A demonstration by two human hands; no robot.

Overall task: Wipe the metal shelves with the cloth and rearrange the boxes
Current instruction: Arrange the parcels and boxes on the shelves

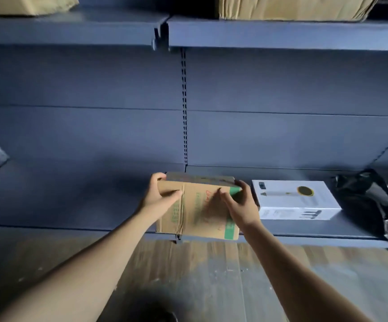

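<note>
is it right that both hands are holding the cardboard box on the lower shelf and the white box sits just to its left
Not quite. In the head view the left hand and right hand do grip the cardboard box on the lower shelf, but the white box sits just to its right, not its left.

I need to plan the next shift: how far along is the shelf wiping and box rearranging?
Done, apparently: a white box already lies flat on the lower shelf. In hand: the left hand and right hand grip a cardboard box at the shelf's front edge. Left: no cloth is in view, so wiping cannot be confirmed; a black bag and upper-shelf cartons remain.
</note>
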